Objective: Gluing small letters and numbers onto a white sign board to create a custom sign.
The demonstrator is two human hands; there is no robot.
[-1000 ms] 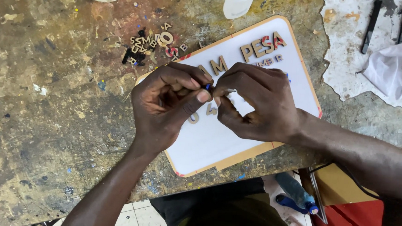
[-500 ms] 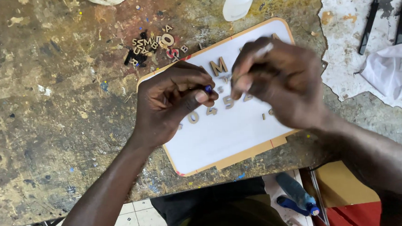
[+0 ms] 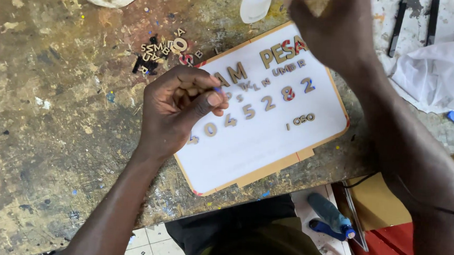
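Note:
A white rectangular board with a tan edge lies tilted on the stained workbench. Small wooden letters and digits are stuck on it in rows. My left hand rests over the board's left end, with thumb and fingers pinched on a tiny blue piece. My right hand is raised and blurred over the board's upper right corner. Whether it holds anything cannot be made out.
A pile of loose wooden letters sits left of the board. A white bottle stands at the top edge, crumpled white sheet and black tools at the right. A blue tool lies below the bench edge.
My right hand left the left hand, lifted off the board and moved up and right, uncovering the rows of digits. The left hand stayed pinched on the blue piece.

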